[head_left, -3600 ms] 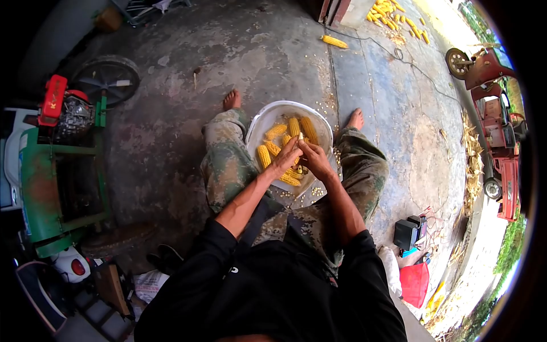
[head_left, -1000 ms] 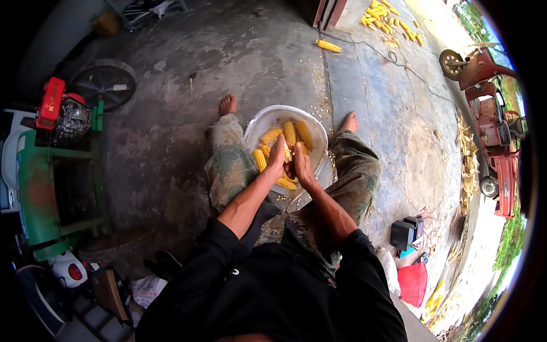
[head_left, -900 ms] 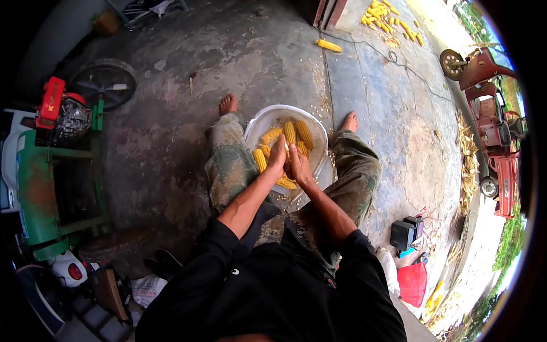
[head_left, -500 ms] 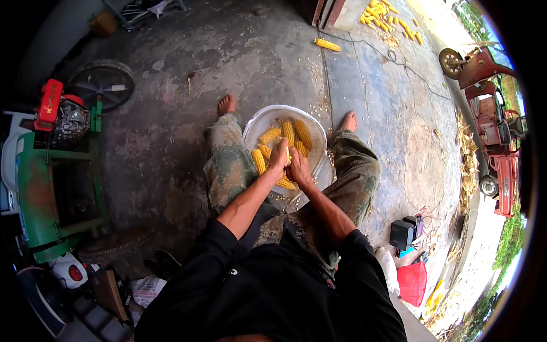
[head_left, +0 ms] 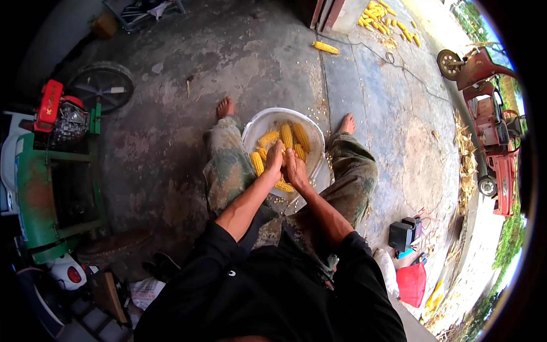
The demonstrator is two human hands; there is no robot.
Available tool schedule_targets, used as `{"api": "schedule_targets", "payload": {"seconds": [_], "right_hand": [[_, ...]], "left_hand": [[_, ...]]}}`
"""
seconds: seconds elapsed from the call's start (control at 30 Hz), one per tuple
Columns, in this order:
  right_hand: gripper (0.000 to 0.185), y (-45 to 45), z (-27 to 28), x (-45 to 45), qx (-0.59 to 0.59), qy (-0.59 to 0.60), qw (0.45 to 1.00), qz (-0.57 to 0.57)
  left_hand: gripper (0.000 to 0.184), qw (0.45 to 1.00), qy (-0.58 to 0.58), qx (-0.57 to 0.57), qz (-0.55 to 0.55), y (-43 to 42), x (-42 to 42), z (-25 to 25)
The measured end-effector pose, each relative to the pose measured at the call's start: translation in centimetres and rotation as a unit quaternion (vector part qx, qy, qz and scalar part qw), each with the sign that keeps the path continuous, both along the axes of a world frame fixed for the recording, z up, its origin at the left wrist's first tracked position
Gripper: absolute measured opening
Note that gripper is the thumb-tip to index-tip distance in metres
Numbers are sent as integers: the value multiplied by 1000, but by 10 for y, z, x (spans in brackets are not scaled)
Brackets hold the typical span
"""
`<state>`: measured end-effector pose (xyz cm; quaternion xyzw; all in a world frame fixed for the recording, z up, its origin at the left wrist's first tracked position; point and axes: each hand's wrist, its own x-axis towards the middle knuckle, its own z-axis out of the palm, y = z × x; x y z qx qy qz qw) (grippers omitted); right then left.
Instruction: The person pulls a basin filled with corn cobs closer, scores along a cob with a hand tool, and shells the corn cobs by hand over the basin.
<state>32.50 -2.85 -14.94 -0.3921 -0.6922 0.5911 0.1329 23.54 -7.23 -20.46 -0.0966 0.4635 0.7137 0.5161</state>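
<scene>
Between my knees stands a round white tub (head_left: 249, 132) holding several yellow corn cobs (head_left: 301, 137). Above it my left hand (head_left: 275, 158) and my right hand (head_left: 296, 169) are close together, palms facing, with their fingers closed round a corn cob that is mostly hidden between them. A bit of pale cob shows between the thumbs. Cobs in the tub lie in front of the hands and to the left, and another partly shows below my left hand. Loose kernels are scattered on the tub's near side and on the floor around it.
A single corn cob (head_left: 326, 47) lies on the floor ahead, with a corn pile (head_left: 379, 17) beyond by a pillar. At left stands a green machine (head_left: 35, 194) with a red engine (head_left: 49, 106). A black box (head_left: 400, 235) and red bag (head_left: 412, 283) are at right, near a red vehicle (head_left: 501, 171).
The hands have come together from a more spread pose around the cob and shifted slightly left and down. The whole view has shifted slightly.
</scene>
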Motion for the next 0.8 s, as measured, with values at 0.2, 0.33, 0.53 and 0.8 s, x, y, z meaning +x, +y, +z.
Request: {"api": "schedule_targets", "payload": {"seconds": [0.2,0.33,0.53,0.8], "right_hand": [[66,6,-6,6,-113,-24,993,-11],[65,4,-6,8,-124,10,992,-13],[63,2,26,4,-188,13,981,-46],[64,2,-21,-4,169,70,983,11]], "left_hand": [[48,994,82,-67,-20,-1,1,16],[47,997,64,-47,-1,0,3,25],[47,990,102,-93,-20,-1,0,28],[47,994,82,-58,-50,-1,2,36]]}}
